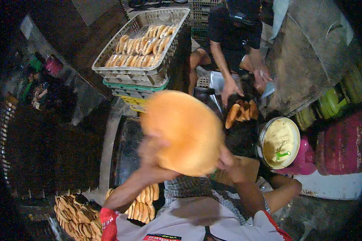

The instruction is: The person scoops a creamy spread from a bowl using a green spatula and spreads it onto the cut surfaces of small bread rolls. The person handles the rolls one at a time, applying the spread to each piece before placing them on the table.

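A large golden-brown piece of bread point(185, 132), smeared by motion, is held up close to the camera. My left hand point(152, 148) grips its left side, with the fingers blurred against the crust. On the lower right edge, my right hand point(228, 160) grips it too, most of its fingers hidden behind the bread. Under my left forearm lie rows of long bread rolls point(142, 205). A dark metal tray point(126, 150) lies beyond them, partly covered by the bread and my arm.
Across from me sits a person point(233, 44), hands near browned rolls point(242, 111). Stacked crates point(138, 72) hold wrapped rolls at the far left. To the right stands a bucket of pale cream point(279, 138) with a green-handled tool point(282, 154). More rolls point(77, 217) are piled at the near left.
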The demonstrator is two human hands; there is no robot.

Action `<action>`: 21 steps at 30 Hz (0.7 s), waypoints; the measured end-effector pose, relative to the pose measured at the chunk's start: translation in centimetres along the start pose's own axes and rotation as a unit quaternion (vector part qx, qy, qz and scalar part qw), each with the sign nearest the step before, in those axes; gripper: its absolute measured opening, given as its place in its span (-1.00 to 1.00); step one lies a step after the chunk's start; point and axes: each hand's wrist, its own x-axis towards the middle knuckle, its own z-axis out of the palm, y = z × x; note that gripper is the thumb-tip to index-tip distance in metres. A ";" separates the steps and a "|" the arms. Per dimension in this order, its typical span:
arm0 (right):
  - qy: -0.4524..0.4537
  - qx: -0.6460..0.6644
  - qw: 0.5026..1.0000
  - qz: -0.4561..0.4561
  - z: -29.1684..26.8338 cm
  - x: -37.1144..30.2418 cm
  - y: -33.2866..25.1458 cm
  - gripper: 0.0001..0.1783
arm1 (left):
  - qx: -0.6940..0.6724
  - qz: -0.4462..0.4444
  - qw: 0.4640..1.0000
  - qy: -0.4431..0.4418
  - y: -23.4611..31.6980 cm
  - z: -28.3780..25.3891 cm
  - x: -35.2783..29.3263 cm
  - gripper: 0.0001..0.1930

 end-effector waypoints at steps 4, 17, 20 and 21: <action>0.047 0.001 0.998 -0.033 -0.2 -1.8 0.0 -0.34 | -0.114 0.144 0.978 -0.103 4.3 4.7 -0.1 -0.45; 0.192 -0.464 0.856 -0.124 -3.1 -6.6 0.2 -0.08 | -0.275 -0.218 0.886 -0.302 9.0 3.3 -6.0 -0.69; 0.202 -0.545 0.804 -0.122 -2.4 -5.5 0.5 -0.02 | -0.341 -0.336 0.866 -0.141 7.6 1.6 -7.2 -0.71; 0.204 -0.557 0.796 -0.122 -2.0 -5.4 0.2 0.00 | -0.289 -0.383 0.873 -0.087 6.4 0.9 -7.6 -0.71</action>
